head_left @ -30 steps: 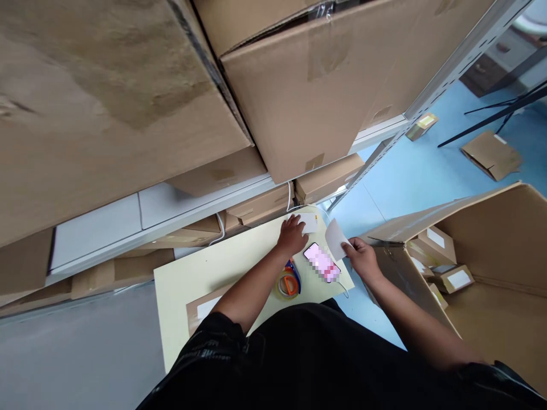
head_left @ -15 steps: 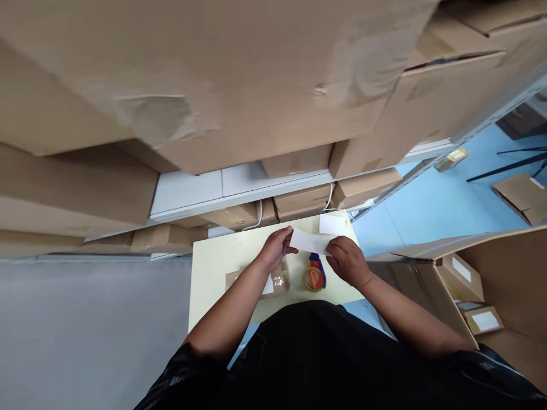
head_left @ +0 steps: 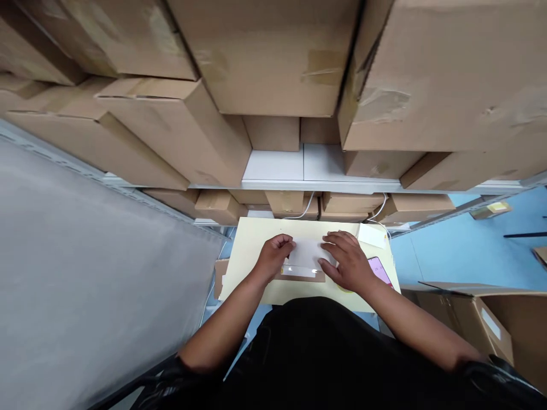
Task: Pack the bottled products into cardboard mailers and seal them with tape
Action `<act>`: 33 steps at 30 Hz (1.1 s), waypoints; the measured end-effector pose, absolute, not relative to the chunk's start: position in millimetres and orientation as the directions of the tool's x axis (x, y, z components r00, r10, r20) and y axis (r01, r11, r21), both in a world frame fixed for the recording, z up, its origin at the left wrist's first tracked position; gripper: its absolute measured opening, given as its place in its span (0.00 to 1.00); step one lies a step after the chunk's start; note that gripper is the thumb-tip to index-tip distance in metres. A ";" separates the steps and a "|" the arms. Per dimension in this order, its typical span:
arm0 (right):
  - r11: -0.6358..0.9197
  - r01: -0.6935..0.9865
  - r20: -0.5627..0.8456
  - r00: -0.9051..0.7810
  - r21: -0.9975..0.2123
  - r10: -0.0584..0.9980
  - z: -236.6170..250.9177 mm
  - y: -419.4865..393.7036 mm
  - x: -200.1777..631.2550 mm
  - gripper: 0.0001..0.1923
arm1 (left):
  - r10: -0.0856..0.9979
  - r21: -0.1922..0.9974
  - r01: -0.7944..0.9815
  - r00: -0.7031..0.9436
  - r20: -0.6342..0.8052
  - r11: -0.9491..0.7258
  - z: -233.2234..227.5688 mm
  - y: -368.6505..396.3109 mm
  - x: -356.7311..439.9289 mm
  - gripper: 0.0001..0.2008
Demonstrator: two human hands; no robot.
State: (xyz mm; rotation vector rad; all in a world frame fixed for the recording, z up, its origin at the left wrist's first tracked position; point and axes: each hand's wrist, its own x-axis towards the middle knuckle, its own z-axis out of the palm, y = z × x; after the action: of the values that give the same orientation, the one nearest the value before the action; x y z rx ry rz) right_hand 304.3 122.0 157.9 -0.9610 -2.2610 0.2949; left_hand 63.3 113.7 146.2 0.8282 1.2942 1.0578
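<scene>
Hands meet over the white label [head_left: 306,252] on my pale surface [head_left: 252,239]; my left hand [head_left: 276,257], fingers curled, pins its left edge; my right hand [head_left: 348,262] lies open and flat on its right side; the label covers a flat brown parcel [head_left: 301,275]; a phone [head_left: 378,269] lies just beside my right wrist.

Even, bright diffuse lighting; soft shadows. Strong wide-angle distortion bends edges. Sharp centre, glare on tape [head_left: 299,269].
</scene>
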 end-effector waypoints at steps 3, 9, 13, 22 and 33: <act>0.687 0.592 0.411 -0.550 -0.421 0.727 172.7 126.5 257.8 0.13 | 0.937 0.929 -0.177 -0.068 -0.342 0.326 151.3 96.3 49.4 0.14; 0.542 0.592 0.196 -0.547 -0.597 0.814 181.0 125.6 205.6 0.11 | 0.942 0.918 -0.244 -0.046 -0.333 0.313 159.4 73.8 36.9 0.14; 0.444 0.495 0.126 -0.551 -0.747 0.825 183.5 120.5 205.2 0.11 | 0.934 0.892 -0.291 0.009 -0.358 0.345 166.9 71.4 29.4 0.13; 0.190 0.420 -0.088 -0.560 -0.887 0.824 185.1 116.4 227.1 0.11 | 0.865 0.835 -0.261 0.280 -0.416 0.485 173.5 84.8 27.2 0.10; 0.087 0.353 -0.129 -0.544 -0.931 0.829 182.2 117.2 258.5 0.13 | 0.780 0.781 -0.249 0.457 -0.427 0.573 170.6 101.4 46.4 0.15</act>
State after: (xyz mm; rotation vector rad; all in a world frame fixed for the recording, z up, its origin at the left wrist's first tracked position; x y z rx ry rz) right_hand 258.5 117.2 182.2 -1.1613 -1.9367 1.4569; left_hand 46.4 101.4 170.6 0.7041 0.8753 0.7034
